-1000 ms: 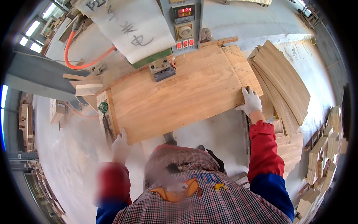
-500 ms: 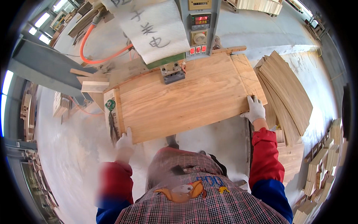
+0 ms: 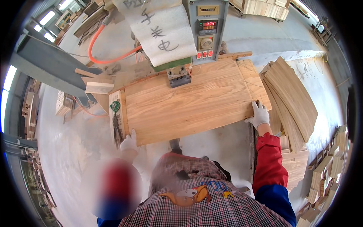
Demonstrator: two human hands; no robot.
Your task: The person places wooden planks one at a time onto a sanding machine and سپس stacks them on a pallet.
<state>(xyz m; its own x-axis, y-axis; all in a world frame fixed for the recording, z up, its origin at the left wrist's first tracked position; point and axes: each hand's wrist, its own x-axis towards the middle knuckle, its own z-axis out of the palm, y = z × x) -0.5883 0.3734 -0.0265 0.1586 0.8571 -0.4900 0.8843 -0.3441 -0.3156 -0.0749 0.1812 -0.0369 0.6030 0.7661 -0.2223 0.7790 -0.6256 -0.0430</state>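
Note:
A wide light-brown wooden panel lies flat under the dark metal block of a press head. At its near left corner, my white-gloved left hand holds the edge, with the index finger pointing along the surface. My right hand, also gloved, grips the near right corner, fingers over the top and the thumb at the front edge. Pencil-like lines mark the panel's right end. To its left, on a narrow strip, lies a dark tool with a green round part; its kind is unclear.
A grey control box with lit displays and red switches rises behind the panel, beside a hanging handwritten sheet. An orange hose loops at the left. Curved wooden boards are stacked to the right. Small wood blocks sit at the back left.
The whole view has shifted slightly, moving the machine and panel a little right and down in the picture. Both hands stay on the same corners of the panel.

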